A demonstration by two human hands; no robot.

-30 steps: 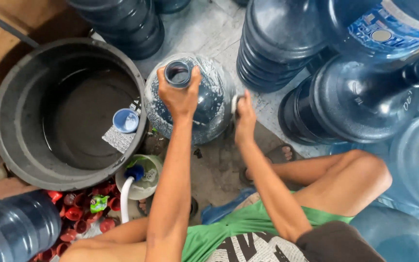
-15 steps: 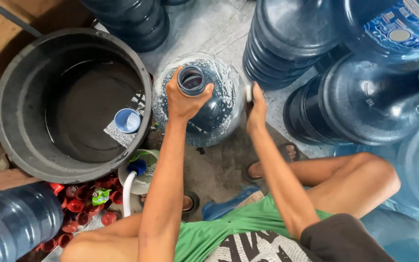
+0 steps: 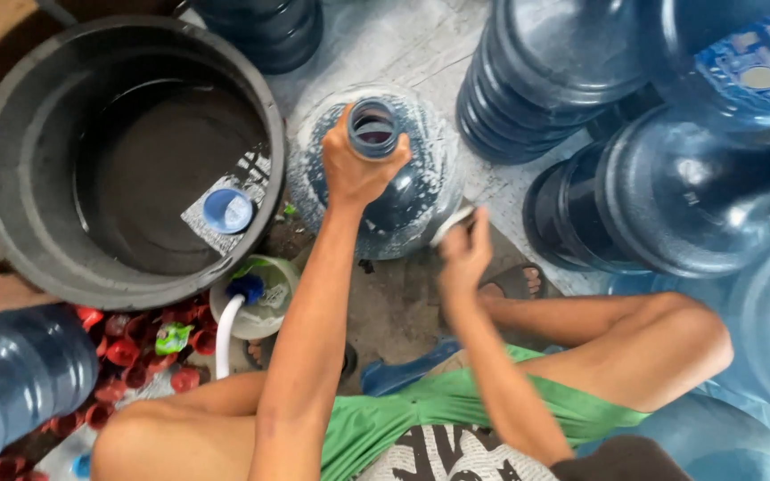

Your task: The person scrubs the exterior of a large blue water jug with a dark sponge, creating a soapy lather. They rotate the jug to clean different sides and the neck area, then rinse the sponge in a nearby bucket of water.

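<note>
A large blue water jug (image 3: 421, 183) stands upright on the wet concrete in front of me, its open neck (image 3: 374, 127) facing up. My left hand (image 3: 356, 171) is closed around the neck from the near side. My right hand (image 3: 465, 254) is at the jug's lower right side and holds a small white pad or cloth (image 3: 450, 223) against the jug's wall. My bare knees and green shorts fill the bottom of the view.
A big black tub (image 3: 11, 107) sits to the left, with a blue cap (image 3: 227, 210) lying inside. A small pale bowl with a white hose (image 3: 265, 307) stands beside it, near several red caps (image 3: 126, 349). More blue jugs (image 3: 670, 196) crowd the right, back and lower left.
My right hand has slid down the jug's right side toward me, with the white pad in it. My left hand has stayed on the neck.
</note>
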